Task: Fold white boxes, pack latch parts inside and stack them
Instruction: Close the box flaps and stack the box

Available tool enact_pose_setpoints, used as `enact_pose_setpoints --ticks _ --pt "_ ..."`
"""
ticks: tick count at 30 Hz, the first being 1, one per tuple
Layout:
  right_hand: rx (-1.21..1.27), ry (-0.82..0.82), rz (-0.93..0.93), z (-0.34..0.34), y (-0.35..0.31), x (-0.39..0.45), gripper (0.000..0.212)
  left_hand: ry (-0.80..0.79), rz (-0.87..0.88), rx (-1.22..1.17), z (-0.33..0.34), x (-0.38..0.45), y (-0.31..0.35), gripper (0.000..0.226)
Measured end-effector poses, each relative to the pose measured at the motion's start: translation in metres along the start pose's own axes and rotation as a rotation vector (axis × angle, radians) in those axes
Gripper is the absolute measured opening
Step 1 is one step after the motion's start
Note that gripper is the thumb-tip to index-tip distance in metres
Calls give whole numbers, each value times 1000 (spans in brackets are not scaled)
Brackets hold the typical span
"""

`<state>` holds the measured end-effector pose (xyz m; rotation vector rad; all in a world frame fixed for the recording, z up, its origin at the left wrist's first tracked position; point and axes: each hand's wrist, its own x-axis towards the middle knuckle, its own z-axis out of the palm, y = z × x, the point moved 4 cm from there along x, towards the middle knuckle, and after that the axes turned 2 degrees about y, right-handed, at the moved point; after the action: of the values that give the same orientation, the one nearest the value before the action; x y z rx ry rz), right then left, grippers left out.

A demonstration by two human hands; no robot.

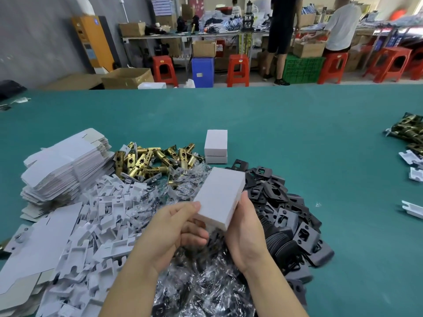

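A folded white box (pixel 219 195) hangs tilted above the piles, held at its near end by both hands. My left hand (pixel 176 232) pinches its left corner with the thumb on top. My right hand (pixel 245 232) grips its right side. Two closed white boxes (pixel 215 146) stand stacked on the green table (pixel 320 145) behind. Brass latch parts (pixel 148 161) lie in a heap at centre left. Flat white box blanks (pixel 66 165) are piled at the left.
White card inserts (pixel 103 225) cover the near left. Clear plastic bags of small parts (pixel 201 287) lie under my hands. Black strike plates (pixel 286 213) are heaped at the right. More brass latches (pixel 409 131) sit at the far right edge. People work at benches beyond the table.
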<state>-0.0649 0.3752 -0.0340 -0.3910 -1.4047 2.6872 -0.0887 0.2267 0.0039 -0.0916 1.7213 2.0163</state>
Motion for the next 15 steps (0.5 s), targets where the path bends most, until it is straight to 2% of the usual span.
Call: enact_pose_setpoints --ticks 3,8,11,15 --pt "2 22 -28 2 -2 0 61 65 79 26 3 16 26 44" --pt "78 68 -13 -1 -4 2 59 233 185 7 15 84 78 24" --pt "146 88 -5 -1 -5 2 59 324 180 -18 29 136 92 24" --pt "254 101 10 -3 -5 4 57 363 131 52 41 183 92 28"
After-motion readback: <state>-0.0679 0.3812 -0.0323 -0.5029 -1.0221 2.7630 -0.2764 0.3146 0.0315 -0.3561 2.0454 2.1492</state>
